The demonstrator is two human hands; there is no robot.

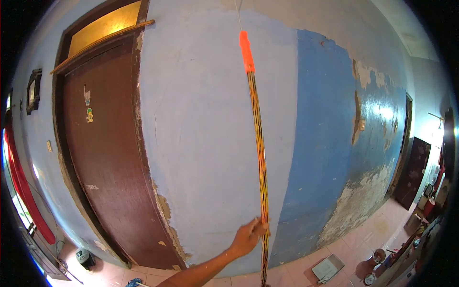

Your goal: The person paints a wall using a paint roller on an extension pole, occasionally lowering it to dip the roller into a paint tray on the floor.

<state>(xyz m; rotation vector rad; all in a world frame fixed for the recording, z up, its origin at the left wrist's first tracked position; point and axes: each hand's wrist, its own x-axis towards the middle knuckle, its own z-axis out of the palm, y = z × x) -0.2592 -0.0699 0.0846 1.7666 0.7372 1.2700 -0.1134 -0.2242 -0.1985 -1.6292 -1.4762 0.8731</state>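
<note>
A long braided cord (260, 158) in yellow, black and orange hangs nearly straight down in front of the wall. Its top end is wrapped in bright orange (246, 51), and a thin string (239, 18) runs up from there out of the frame. My left hand (249, 235) reaches in from the bottom and is closed around the cord low down, with the fingertips partly behind it. Below the hand, the cord continues to the bottom edge of the view. My right hand is out of view.
A brown door (103, 153) stands on the left, and the blue wall (318, 124) has peeling patches. On the tiled floor are a shallow box (328, 269), a grey-and-black appliance (85, 258) and a blue bundle (135, 282). Various household items crowd the right edge.
</note>
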